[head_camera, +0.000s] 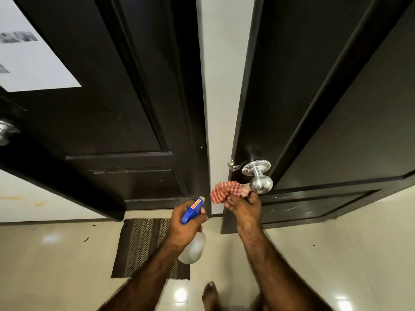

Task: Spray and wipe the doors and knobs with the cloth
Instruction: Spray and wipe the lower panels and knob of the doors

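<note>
Two dark doors face me: the left door (107, 104) and the right door (336, 122). A shiny metal knob (261, 184) sticks out of the right door on its round plate. My right hand (243, 207) grips a red-checked cloth (226, 191), bunched just left of that knob and touching its side. My left hand (186, 223) holds a spray bottle (192, 244) with a blue trigger head (193, 210) and a clear body, nozzle pointing up toward the doors. A second metal knob (5, 131) shows at the far left edge.
A strip of white wall (221, 97) separates the doors. A white paper sheet (27, 57) is stuck on the left door. A brown patterned mat (143, 245) lies on the glossy tiled floor (56, 265). My bare foot (211, 296) stands below the hands.
</note>
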Available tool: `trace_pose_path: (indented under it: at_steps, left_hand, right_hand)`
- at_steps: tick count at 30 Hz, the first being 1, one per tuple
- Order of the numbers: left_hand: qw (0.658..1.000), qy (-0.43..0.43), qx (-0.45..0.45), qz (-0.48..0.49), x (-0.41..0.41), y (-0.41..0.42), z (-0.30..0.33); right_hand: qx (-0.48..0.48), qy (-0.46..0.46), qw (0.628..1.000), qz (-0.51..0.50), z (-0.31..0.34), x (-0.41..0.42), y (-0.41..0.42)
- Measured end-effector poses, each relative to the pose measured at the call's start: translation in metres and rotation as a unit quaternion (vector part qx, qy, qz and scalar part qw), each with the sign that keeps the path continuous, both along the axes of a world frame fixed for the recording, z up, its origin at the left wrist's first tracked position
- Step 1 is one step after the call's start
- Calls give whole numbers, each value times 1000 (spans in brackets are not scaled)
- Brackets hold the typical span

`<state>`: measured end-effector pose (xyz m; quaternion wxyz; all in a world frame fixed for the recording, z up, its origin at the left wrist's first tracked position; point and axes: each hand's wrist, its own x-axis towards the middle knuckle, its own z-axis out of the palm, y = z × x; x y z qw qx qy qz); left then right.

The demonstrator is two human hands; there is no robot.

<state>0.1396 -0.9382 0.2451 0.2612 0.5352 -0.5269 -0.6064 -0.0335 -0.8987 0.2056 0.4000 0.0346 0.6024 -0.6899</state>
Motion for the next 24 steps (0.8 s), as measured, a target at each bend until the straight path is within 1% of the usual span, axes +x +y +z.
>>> trace_pose_path:
  at_steps: [2, 4, 7, 8, 11, 12, 15, 16, 19, 20, 21, 24]
  left_hand:
    - [1000, 3, 14, 6, -5, 4, 0]
    - [999, 3, 30, 17, -8, 8, -2]
    - [999, 11, 29, 20, -14, 13, -3]
    - [999, 14, 25, 23, -17, 15, -1]
    - [999, 16, 17, 34, -26, 20, 3]
    - [999, 10, 21, 39, -29, 22, 1]
    - [998, 11, 25, 48, -39, 28, 0]
    - [999, 12, 19, 45, -43, 29, 0]
    - [999, 22, 7, 46, -55, 34, 1]
    - [999, 20, 5, 48, -60, 36, 0]
    - [999, 16, 1, 48, -64, 39, 0]
    - [998, 11, -4, 64, -84, 52, -7]
  right_hand:
    - [18, -21, 999, -39, -12, -23, 14]
    - [56, -53, 995, -63, -20, -42, 20]
    - [80, -94, 992, -18, -16, -46, 14]
    - [68, -87, 994, 0, -12, -44, 12]
    - [24, -24, 999, 35, -17, -34, 9]
    - [30, -20, 999, 33, -24, -33, 10]
    - [94, -97, 991, 4, -33, -33, 10]
    - [93, -99, 991, 5, -33, -35, 10]
    - [42, -39, 998, 29, -21, -42, 14]
    - [41, -21, 998, 36, -20, -46, 17]
    - [56, -22, 997, 38, -22, -52, 18]
    - [105, -64, 992, 39, -33, -75, 21]
